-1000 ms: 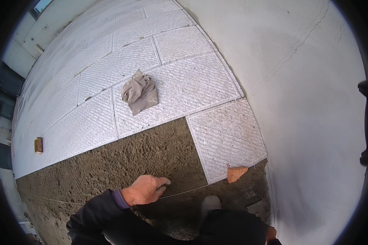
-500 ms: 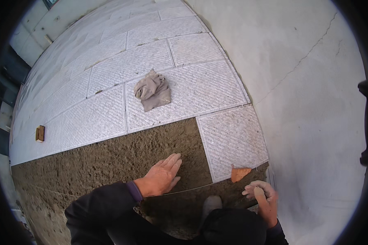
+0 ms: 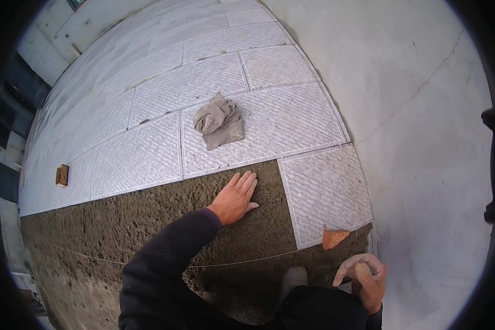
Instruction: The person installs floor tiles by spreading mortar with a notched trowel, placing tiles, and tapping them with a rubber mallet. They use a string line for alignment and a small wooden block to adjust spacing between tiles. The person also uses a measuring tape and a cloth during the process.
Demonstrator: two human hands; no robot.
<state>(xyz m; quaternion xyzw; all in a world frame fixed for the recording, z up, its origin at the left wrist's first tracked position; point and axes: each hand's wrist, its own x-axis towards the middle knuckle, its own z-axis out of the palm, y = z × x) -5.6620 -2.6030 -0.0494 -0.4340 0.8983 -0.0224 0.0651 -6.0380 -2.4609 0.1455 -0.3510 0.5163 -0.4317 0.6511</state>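
Note:
My left hand (image 3: 235, 199) lies palm down on the brown sand-and-mortar bed (image 3: 143, 212), its fingers held out straight. It touches the bed a little left of the short stone paving slab (image 3: 330, 192). At the lower right, my right hand (image 3: 364, 278) hangs above the ground with its fingers curled inward; I see nothing in them. Just beyond it, an orange broken brick piece (image 3: 334, 238) sits at the slab's near corner. A thin string line (image 3: 242, 262) runs across the near side of the bed, passing below my left forearm.
A crumpled grey-brown cloth (image 3: 219, 122) lies on a laid slab (image 3: 278, 118) beyond the bed. Farther left sits a small wooden block (image 3: 61, 175). A cracked grey wall (image 3: 418, 165) rises along the right. My shoe (image 3: 294, 278) stands near the string.
My left hand has slid farther forward and slightly right over the bed. My right hand has dropped a little, its fingers more curled. The view has shifted slightly.

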